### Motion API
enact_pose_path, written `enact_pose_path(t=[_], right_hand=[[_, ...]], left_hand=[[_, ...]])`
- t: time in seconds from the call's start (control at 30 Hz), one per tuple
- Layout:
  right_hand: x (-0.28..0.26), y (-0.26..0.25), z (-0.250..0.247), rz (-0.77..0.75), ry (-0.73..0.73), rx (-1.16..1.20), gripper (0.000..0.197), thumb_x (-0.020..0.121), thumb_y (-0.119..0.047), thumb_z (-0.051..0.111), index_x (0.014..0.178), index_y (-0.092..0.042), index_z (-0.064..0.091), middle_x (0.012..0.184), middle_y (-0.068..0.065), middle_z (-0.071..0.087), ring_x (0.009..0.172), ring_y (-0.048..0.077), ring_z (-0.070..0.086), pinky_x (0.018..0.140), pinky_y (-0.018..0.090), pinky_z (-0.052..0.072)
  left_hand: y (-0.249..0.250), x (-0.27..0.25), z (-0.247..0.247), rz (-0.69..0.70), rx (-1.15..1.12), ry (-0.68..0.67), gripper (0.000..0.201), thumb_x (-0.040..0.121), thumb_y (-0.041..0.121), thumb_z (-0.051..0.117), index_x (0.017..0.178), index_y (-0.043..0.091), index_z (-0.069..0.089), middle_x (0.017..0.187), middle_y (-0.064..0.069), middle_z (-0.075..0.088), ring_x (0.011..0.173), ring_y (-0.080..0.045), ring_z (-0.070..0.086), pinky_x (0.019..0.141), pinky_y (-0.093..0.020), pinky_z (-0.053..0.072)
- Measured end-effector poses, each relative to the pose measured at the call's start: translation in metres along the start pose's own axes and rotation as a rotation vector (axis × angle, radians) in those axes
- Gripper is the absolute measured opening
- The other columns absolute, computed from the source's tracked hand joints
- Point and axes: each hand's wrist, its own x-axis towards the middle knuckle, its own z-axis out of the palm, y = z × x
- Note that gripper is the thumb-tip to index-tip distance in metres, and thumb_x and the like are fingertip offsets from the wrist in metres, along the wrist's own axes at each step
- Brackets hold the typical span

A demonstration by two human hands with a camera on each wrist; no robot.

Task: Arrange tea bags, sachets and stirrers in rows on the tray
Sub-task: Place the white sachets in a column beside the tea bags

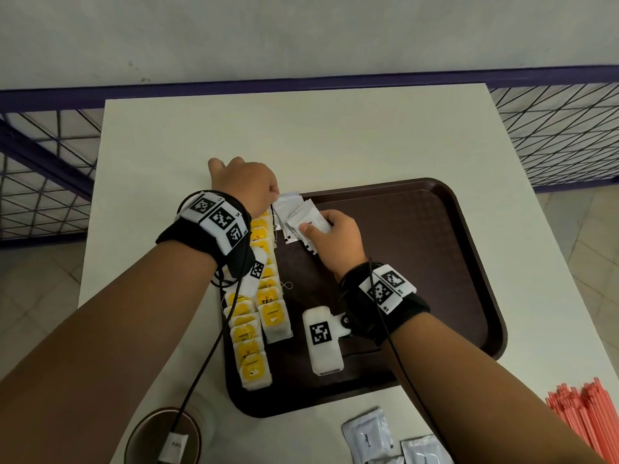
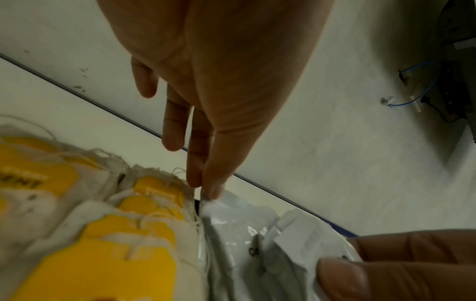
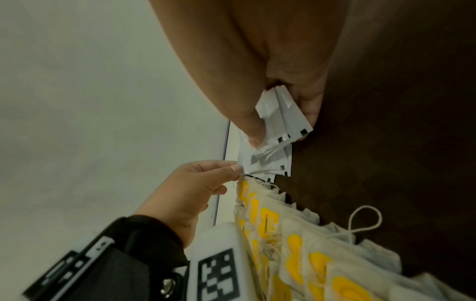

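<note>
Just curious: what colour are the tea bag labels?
Yellow, on the tea bags; clearest in the head view.

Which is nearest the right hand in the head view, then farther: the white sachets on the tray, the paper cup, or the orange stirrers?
1. White sachets, held in the right hand at the tray's far left.
2. Orange stirrers, at the table's near right edge.
3. Paper cup, near left corner.

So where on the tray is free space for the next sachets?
The tray is bare right of the right hand. Its left edge is crowded with tea bags, and sachets sit at the far-left corner.
</note>
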Motion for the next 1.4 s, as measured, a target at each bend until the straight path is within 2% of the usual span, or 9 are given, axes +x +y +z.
enact_pose_path(t=[0.13,0.23,0.53,0.7,0.83,0.93,1.07,1.17,1.4], right_hand=[[-0.004,-0.001,-0.007,0.000,-0.018,0.010,0.020,0.082,-0.021,0.067,0.100,-0.010,0.065,0.094,0.003,0.069,0.086,0.017,0.065,0.081,0.038,0.054],[-0.008,0.000,-0.011,0.035,-0.054,0.054,0.017,0.083,-0.018,0.067,0.098,-0.010,0.066,0.087,0.001,0.068,0.083,0.018,0.066,0.080,0.042,0.055],[-0.019,0.005,-0.010,0.080,-0.088,0.043,0.012,0.081,-0.021,0.069,0.090,-0.013,0.067,0.088,0.006,0.071,0.081,0.021,0.067,0.078,0.046,0.056],[-0.027,0.002,-0.015,0.145,-0.062,0.227,0.006,0.082,-0.016,0.068,0.087,-0.015,0.064,0.087,0.008,0.069,0.081,0.023,0.067,0.078,0.046,0.057],[-0.037,0.009,-0.016,0.254,-0.150,0.351,0.010,0.084,-0.014,0.067,0.093,-0.011,0.064,0.096,0.017,0.069,0.085,0.029,0.068,0.079,0.048,0.056],[-0.041,0.013,-0.011,0.225,-0.147,0.291,0.008,0.083,-0.016,0.067,0.089,-0.019,0.063,0.093,0.010,0.070,0.087,0.027,0.068,0.079,0.045,0.057],[-0.034,0.008,-0.008,0.138,-0.128,0.207,0.014,0.083,-0.017,0.067,0.097,-0.016,0.064,0.091,0.005,0.070,0.082,0.019,0.068,0.075,0.036,0.058],[-0.025,0.003,-0.009,0.086,-0.133,0.152,0.019,0.083,-0.017,0.068,0.101,-0.012,0.065,0.094,0.007,0.070,0.085,0.021,0.068,0.079,0.040,0.057],[-0.012,0.002,-0.008,0.010,-0.106,0.132,0.021,0.082,-0.016,0.068,0.102,-0.011,0.065,0.096,0.006,0.070,0.087,0.019,0.067,0.082,0.042,0.055]], left_hand=[[0.000,0.001,0.000,0.005,0.019,0.006,0.019,0.091,0.037,0.051,0.089,0.033,0.069,0.097,0.011,0.064,0.108,-0.020,0.045,0.092,-0.044,0.024],[0.000,0.001,0.001,0.009,0.019,0.011,0.018,0.091,0.036,0.051,0.089,0.033,0.069,0.096,0.011,0.064,0.107,-0.020,0.045,0.092,-0.044,0.024],[-0.003,0.001,0.003,0.015,-0.018,0.040,0.014,0.088,0.029,0.053,0.084,0.031,0.066,0.086,0.011,0.065,0.100,-0.019,0.049,0.092,-0.043,0.024],[-0.003,0.001,0.003,0.022,-0.016,0.027,0.014,0.089,0.028,0.053,0.085,0.030,0.066,0.086,0.011,0.064,0.099,-0.019,0.050,0.091,-0.043,0.024],[-0.003,0.002,0.004,0.031,-0.023,0.025,0.018,0.088,0.020,0.053,0.084,0.032,0.065,0.087,0.012,0.064,0.100,-0.018,0.050,0.093,-0.044,0.023],[-0.003,0.003,0.005,0.042,-0.033,0.026,0.019,0.088,0.018,0.053,0.084,0.032,0.064,0.085,0.013,0.064,0.099,-0.018,0.050,0.093,-0.044,0.023],[-0.002,0.002,0.005,0.046,-0.035,0.044,0.023,0.088,0.015,0.049,0.084,0.032,0.064,0.084,0.013,0.062,0.098,-0.019,0.050,0.093,-0.044,0.023],[-0.002,0.002,0.004,0.051,-0.025,0.041,0.023,0.088,0.017,0.049,0.084,0.033,0.065,0.086,0.012,0.062,0.099,-0.019,0.050,0.094,-0.044,0.023],[-0.004,0.006,0.004,0.040,-0.013,0.011,0.017,0.087,0.020,0.053,0.084,0.031,0.066,0.084,0.012,0.064,0.095,-0.019,0.052,0.091,-0.043,0.023]])
